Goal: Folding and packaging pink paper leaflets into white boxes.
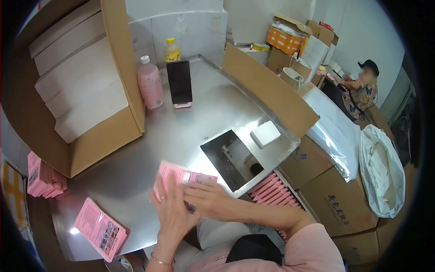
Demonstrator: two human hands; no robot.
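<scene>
In front of my body, both hands meet at pink printed packets above the metal table. My left hand, with a bracelet at the wrist, lies against the left part of the packets, its long fingers pointing away from me and a little blurred. From the right, my right hand reaches across and holds their near side, fingers together. A small dark thing shows between the palms; I cannot make out what it is. A stack of pink printed packets lies at the table's near left.
Left stands an open carton of white packs, with more pink packets beside it. A pink bottle and a phone stand behind. A rectangular opening, a white box and a pink-filled tray are right. Someone sits far right.
</scene>
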